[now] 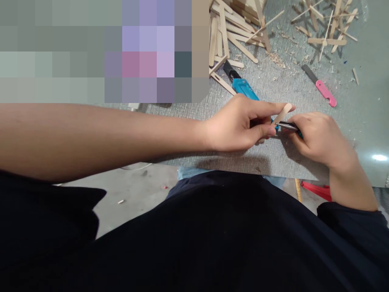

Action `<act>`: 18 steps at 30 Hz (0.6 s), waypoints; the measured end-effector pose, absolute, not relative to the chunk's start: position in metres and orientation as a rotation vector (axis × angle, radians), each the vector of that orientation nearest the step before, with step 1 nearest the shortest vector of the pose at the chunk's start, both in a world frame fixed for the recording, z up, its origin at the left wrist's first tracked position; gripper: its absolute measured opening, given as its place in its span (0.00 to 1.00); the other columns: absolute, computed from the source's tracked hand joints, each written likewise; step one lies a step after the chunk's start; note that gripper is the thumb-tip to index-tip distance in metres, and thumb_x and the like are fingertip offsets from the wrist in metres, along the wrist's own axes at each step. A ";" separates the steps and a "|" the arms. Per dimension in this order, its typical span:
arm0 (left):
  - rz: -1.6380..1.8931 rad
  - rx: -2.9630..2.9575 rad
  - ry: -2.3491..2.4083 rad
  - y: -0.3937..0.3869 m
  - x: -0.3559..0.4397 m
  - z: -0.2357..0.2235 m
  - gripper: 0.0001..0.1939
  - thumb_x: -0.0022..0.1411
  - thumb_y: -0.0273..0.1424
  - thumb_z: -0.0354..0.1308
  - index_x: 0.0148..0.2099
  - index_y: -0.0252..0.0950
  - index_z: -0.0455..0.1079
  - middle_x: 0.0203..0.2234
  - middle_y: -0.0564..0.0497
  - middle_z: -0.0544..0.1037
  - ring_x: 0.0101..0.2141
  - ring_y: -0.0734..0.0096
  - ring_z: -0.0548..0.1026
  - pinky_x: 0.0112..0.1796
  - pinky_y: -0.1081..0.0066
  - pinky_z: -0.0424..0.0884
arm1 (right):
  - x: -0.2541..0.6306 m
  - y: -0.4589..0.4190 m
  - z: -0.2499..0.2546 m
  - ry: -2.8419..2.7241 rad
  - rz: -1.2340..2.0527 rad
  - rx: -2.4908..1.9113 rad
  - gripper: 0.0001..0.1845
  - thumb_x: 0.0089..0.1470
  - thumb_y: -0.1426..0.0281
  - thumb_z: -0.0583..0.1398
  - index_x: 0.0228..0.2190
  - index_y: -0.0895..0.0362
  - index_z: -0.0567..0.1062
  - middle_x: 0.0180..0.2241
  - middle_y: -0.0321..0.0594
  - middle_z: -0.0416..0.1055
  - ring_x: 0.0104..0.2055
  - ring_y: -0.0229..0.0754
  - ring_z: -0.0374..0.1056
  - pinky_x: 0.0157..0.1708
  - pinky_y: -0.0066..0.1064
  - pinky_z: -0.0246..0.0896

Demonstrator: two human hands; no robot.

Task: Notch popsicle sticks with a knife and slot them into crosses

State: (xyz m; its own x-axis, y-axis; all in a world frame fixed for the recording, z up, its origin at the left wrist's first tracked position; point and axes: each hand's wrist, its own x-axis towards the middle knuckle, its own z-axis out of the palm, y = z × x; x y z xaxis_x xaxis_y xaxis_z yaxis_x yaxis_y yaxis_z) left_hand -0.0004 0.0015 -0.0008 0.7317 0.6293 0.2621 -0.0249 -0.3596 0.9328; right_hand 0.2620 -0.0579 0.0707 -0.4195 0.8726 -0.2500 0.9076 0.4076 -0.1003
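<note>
My left hand point(240, 123) is closed in a pinch on a pale wooden craft stick point(283, 112), held just above the grey mat point(291, 158). My right hand point(319, 138) is wrapped round a knife, whose metal blade point(287, 126) lies against the stick's lower edge. A blue utility knife point(243, 86) lies on the mat just behind my left hand.
A heap of wooden sticks point(234, 28) lies at the back, with more loose sticks point(328, 24) and shavings to the right. A pink-handled blade point(325, 92) rests on the mat at right. A red object point(316, 190) pokes out below the table edge.
</note>
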 end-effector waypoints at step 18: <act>0.595 1.559 0.352 0.002 -0.001 0.009 0.28 0.82 0.39 0.62 0.78 0.39 0.74 0.26 0.52 0.81 0.26 0.66 0.83 0.33 0.67 0.85 | 0.266 -0.055 0.069 2.536 -0.402 1.619 0.16 0.70 0.62 0.56 0.43 0.53 0.83 0.41 0.50 0.87 0.41 0.57 0.80 0.43 0.45 0.63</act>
State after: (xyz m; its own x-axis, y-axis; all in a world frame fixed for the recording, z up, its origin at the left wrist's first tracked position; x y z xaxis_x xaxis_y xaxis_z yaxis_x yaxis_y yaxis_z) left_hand -0.0011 0.0018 0.0087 0.8135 0.5598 0.1575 -0.1318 -0.0863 0.9875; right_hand 0.2656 -0.0547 0.0688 -0.4271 0.8745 -0.2299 0.9027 0.3977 -0.1642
